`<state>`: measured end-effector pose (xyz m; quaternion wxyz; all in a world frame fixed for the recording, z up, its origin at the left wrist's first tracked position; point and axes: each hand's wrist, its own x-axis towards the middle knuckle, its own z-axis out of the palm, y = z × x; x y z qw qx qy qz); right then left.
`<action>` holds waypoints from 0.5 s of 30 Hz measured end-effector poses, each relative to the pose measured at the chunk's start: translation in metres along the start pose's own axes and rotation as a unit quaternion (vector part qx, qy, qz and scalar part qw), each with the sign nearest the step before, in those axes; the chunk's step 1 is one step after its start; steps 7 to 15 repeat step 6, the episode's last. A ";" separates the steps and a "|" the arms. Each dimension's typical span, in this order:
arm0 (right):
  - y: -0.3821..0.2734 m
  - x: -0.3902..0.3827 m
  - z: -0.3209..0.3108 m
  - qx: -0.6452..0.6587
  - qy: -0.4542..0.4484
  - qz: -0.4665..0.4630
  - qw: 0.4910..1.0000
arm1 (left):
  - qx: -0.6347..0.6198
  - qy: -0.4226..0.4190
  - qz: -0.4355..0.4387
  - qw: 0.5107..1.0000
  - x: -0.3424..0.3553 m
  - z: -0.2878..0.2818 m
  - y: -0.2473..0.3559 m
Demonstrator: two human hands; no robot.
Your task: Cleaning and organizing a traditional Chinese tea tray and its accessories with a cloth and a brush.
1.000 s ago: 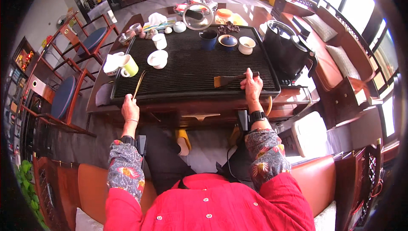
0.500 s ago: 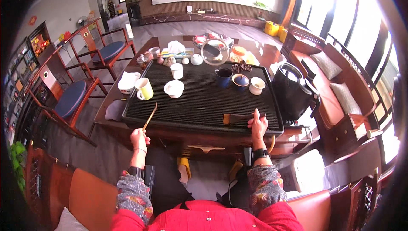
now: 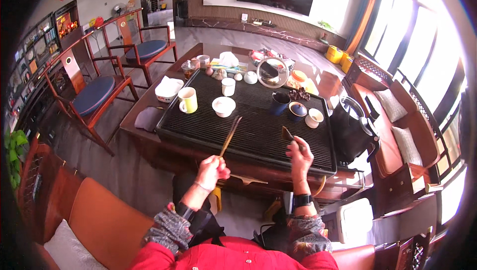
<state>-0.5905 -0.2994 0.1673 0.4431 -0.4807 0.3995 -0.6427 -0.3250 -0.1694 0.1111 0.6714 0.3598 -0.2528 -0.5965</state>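
My left hand is closed around the lower end of slim wooden tongs, whose two dark tips point up over the near part of a black ribbed tea tray. In my right hand is a flat brush, raised over the tray's near right part and seen almost edge-on. A white bowl-shaped cup stands beyond the tongs, beside a yellow and white mug and a white cup. Farther right are a dark blue cup, a small lidded blue pot and a white cup.
A black kettle stands right of the tray. At the tray's back are a round glass lid-like disc and a small white pot. A white square dish sits left. Wooden chairs and a bench flank the table.
My left hand has moved right and inward with the tongs, whose tips now show apart. My right hand has turned the brush from lying sideways to pointing up and away. The view has shifted.
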 end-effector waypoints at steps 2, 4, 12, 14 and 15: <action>0.022 -0.007 0.013 -0.276 -0.058 -0.239 0.929 | -0.042 -0.005 -0.033 0.999 0.020 0.028 -0.009; 0.021 -0.028 0.032 -0.424 -0.156 -0.201 0.869 | -0.063 0.007 -0.077 0.995 0.042 0.039 -0.019; 0.026 -0.045 0.041 -0.483 -0.205 -0.256 0.812 | -0.079 -0.030 -0.115 0.990 0.054 0.043 -0.030; 0.026 -0.045 0.041 -0.483 -0.205 -0.256 0.812 | -0.079 -0.030 -0.115 0.990 0.054 0.043 -0.030; 0.026 -0.045 0.041 -0.483 -0.205 -0.256 0.812 | -0.079 -0.030 -0.115 0.990 0.054 0.043 -0.030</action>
